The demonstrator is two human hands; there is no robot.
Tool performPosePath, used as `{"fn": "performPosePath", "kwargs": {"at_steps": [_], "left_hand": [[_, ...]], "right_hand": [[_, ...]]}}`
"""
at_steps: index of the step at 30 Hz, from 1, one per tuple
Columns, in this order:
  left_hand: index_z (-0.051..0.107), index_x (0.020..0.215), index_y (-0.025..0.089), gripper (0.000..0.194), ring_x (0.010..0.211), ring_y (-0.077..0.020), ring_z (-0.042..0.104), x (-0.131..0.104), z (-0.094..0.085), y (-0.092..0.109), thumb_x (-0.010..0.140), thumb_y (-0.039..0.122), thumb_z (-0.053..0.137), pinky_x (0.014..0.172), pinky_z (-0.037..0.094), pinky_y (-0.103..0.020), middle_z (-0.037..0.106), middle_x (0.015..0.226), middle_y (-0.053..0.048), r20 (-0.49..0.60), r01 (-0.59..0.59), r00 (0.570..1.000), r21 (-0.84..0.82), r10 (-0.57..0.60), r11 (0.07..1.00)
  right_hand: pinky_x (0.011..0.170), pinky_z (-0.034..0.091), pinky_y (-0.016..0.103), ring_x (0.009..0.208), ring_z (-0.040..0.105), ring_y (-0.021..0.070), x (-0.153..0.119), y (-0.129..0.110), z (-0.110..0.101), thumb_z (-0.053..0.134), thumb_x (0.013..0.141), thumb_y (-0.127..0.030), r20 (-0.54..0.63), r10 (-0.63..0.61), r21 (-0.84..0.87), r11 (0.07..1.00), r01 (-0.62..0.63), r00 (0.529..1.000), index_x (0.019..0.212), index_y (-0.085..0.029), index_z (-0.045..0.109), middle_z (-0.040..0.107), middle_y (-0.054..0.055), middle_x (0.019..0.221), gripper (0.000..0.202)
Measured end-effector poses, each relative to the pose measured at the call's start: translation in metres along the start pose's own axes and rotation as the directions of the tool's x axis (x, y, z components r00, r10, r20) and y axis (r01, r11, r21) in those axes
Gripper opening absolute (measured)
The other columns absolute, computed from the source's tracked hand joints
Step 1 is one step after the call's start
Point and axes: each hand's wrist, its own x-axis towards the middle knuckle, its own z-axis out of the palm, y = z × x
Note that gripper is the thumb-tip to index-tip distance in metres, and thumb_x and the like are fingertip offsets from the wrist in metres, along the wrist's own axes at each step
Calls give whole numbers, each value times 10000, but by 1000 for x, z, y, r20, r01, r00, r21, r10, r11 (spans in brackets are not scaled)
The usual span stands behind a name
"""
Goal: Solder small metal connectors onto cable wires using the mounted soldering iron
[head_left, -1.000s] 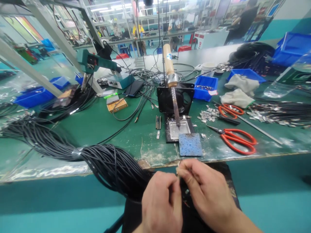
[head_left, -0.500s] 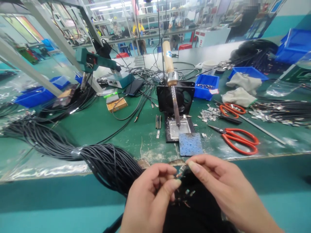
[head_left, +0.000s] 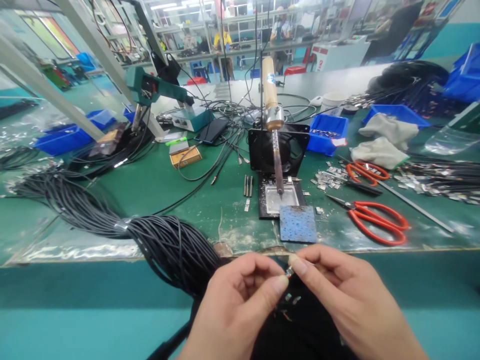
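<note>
1. While the left hand (head_left: 238, 302) and the right hand (head_left: 348, 295) are close together, their fingertips pinch a small metal piece (head_left: 289, 271) between them.
2. Left of them, a black cable bundle (head_left: 170, 242) crosses the edge of the surface (head_left: 243, 227).

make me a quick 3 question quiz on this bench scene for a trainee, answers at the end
1. True or false: the black fan stands nearer the person than the blue sponge.
2. What is at the fingertips of the left hand and right hand? A) a glove B) a small shiny piece C) a blue tray
3. Fill in: the nearer scissors have ____ handles.

Key: 1. False. 2. B. 3. orange-red.
</note>
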Motion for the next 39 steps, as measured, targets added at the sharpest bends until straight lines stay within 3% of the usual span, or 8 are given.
{"fn": "performPosePath", "kwargs": {"at_steps": [26,31,39], "left_hand": [[645,825,152,223,589,-90,365,5,-1,-3,880,335,761,536,302,-206,527,652,57,18,132,991,-96,-130,987],[624,822,162,234,572,-87,313,6,-1,-5,863,334,778,506,227,-216,523,652,57,11,157,988,-147,-157,977],[669,798,151,215,640,-94,423,11,-2,-6,849,317,795,572,310,-214,637,769,8,-13,121,992,-151,-124,981]], "right_hand": [[618,552,171,675,672,138,-3,9,0,750,868,-420,-7,85,41,996,-85,996,901,-249,768,747,-12,753,175],[611,543,168,673,660,132,-2,12,0,726,892,-444,3,63,60,996,-64,998,918,-247,770,745,-6,760,203],[629,529,122,686,662,110,1,14,2,843,790,-351,7,121,213,970,-120,993,896,-241,781,736,-28,738,164]]}}
